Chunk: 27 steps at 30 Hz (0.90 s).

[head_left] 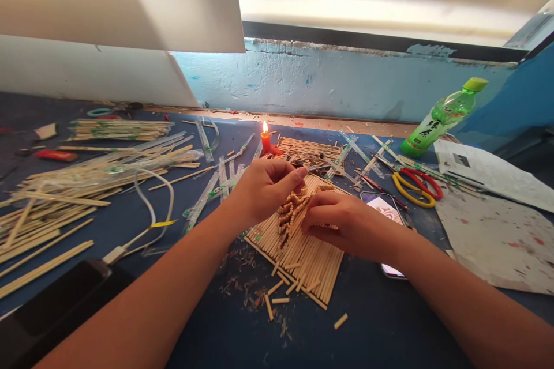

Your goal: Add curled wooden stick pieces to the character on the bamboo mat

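Count: two hands of yours in view, one lit red candle (pixel 265 141), one green bottle (pixel 441 120), one pair of scissors (pixel 418 189) with a red and a yellow handle, one phone (pixel 386 211) partly under your right wrist. Stick mats: two, the larger mat (pixel 318 268) in front, the smaller mat (pixel 303 149) behind. Short cut pieces are several; one cut piece (pixel 341 321) lies by itself.

Edges: the larger mat's near corner points toward you, with dark blue table (pixel 381 334) between it and you. Loose sticks (pixel 64 202) crowd the left side; papers (pixel 489 242) take the right. The candle flame stands just beyond your left hand (pixel 272 189).

The ridged stick piece (pixel 286 222) lies on the larger mat, between your hands. Left thumb meets curled fingers above it; right hand (pixel 340 220) curls beside it, fingertips low. Cannot tell what either grips.
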Motion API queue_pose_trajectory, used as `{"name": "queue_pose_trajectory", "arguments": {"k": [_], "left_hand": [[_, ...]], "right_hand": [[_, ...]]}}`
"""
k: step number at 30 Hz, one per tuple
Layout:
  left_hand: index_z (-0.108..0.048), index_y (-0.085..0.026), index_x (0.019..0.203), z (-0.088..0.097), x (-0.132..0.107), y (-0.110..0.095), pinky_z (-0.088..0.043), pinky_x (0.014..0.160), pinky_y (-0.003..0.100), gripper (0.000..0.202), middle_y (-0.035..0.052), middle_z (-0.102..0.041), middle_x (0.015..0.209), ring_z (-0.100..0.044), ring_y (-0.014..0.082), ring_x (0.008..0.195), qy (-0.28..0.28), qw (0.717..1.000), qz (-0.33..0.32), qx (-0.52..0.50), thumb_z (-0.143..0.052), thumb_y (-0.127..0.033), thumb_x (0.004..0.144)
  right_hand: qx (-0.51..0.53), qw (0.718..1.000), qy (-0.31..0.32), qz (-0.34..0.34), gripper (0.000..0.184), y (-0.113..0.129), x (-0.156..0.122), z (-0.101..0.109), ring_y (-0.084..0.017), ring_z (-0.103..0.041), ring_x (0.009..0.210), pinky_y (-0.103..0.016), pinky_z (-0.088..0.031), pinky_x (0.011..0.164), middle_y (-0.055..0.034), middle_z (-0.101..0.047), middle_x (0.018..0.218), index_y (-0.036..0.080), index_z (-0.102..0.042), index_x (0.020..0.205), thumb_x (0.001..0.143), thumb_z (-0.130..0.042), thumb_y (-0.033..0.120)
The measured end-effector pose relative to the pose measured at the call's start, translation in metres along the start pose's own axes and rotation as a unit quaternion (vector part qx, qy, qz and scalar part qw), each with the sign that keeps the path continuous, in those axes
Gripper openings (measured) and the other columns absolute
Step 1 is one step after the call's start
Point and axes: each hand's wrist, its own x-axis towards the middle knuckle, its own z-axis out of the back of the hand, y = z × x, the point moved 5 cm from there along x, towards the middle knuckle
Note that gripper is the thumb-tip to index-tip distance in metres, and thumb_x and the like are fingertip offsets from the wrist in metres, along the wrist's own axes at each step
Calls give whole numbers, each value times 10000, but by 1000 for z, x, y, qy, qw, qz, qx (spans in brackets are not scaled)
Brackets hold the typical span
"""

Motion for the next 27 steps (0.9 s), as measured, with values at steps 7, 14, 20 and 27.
{"name": "queue_pose_trajectory", "arguments": {"k": [7, 14, 20, 27], "left_hand": [[-711, -145, 752, -1, 1, -1, -439, 530, 234, 346, 49, -677, 693, -557, 116, 586, -4, 1000, 5, 9, -586, -433, 898], [-712, -140, 753, -2, 1, 0, -426, 520, 238, 347, 44, -669, 682, -539, 110, 567, 4, 1000, 8, -4, -589, -428, 902], [-712, -138, 749, -1, 1, -1, -424, 518, 235, 343, 37, -658, 668, -535, 109, 562, 2, 1000, 8, -10, -592, -421, 901], [-715, -145, 746, 0, 0, 0, -426, 527, 239, 348, 36, -651, 668, -537, 112, 570, -4, 1000, 4, -1, -594, -432, 899]], "right_hand": [[-3, 1000, -1, 2, 149, -1, 1, -3, -152, -579, 883, -281, -458, 783, -58, -644, 959, 179, -657, 859, 948, -538, 191], [14, 1000, -4, 4, 119, 1, -1, 2, -139, -576, 918, -275, -452, 834, -47, -649, 988, 181, -666, 911, 942, -552, 170], [25, 1000, -2, 7, 118, 1, 0, 5, -137, -580, 948, -281, -457, 856, -45, -648, 1013, 183, -668, 945, 944, -551, 169], [27, 1000, -4, 14, 118, -2, 0, 3, -143, -596, 902, -289, -473, 820, -43, -649, 983, 192, -688, 895, 918, -582, 145]]}}
